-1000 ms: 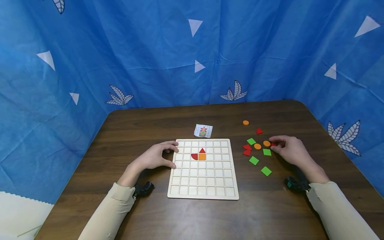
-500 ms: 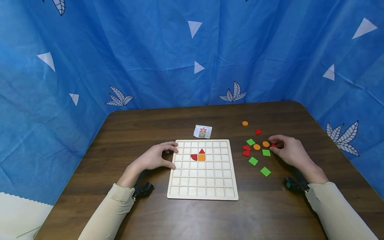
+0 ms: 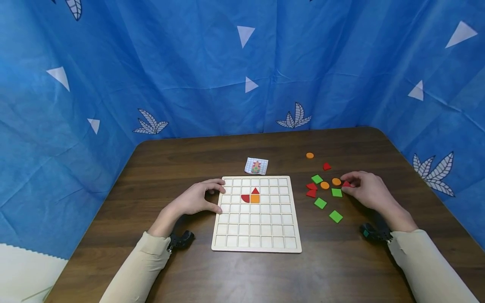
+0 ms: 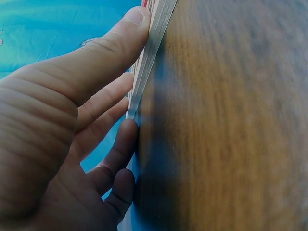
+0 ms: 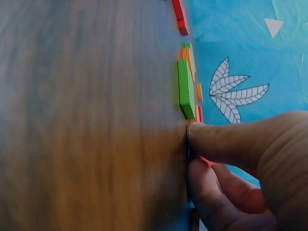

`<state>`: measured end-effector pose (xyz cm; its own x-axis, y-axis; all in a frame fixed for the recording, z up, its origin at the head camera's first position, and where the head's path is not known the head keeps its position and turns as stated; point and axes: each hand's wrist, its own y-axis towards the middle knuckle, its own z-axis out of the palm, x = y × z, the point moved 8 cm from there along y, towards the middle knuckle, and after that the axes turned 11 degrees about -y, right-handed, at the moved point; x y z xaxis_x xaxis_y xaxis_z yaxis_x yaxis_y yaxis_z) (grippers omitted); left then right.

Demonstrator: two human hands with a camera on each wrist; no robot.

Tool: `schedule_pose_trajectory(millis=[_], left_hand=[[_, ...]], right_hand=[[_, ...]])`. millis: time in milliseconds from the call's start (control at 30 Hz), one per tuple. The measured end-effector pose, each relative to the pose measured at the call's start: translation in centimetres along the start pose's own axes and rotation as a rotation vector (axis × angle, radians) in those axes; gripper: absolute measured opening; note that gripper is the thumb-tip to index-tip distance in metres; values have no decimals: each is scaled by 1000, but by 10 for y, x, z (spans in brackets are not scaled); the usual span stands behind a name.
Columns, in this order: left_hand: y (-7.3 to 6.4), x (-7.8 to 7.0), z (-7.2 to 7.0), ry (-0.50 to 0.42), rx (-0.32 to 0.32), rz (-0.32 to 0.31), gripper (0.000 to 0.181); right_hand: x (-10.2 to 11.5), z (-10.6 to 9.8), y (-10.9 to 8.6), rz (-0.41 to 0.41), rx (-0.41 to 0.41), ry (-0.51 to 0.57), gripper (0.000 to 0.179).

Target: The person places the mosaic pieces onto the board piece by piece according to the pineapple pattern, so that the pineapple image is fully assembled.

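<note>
My left hand rests on the left edge of a pale wooden grid board, thumb and fingertips spread apart along it. In the left wrist view the thumb touches the board's rim. On the board sit a red triangle, an orange square and a red quarter-circle. Over on the right, my right hand pinches a small red tile between thumb and fingers, low at the table. The fingers partly hide its shape; a bit of the red tile shows in the right wrist view.
Left of the right hand lie several green squares, orange discs and red tiles. Farther back are another orange disc and red tile. A picture card lies behind the board. A blue curtain surrounds the table.
The right hand has stayed nearly in place, its fingers shifting slightly, and more of the red tile shows between them. The left hand and the board have not moved.
</note>
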<state>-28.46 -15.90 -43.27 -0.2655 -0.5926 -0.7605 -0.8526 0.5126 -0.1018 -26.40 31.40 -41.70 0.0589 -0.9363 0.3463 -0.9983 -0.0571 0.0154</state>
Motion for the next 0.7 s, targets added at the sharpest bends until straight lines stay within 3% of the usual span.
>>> schedule_pose_trajectory(millis=[367,567,700], left_hand=[[0,-2,0,-9,1,13,52],[0,-2,0,-4,5,-7,52],[0,-2,0,2,4,-12,51]], right_hand=[[2,-2,-4,-16,129,12,37],[1,-2,-4,-19,121,11,33],[-3,-3,-5,7,123,66,32]])
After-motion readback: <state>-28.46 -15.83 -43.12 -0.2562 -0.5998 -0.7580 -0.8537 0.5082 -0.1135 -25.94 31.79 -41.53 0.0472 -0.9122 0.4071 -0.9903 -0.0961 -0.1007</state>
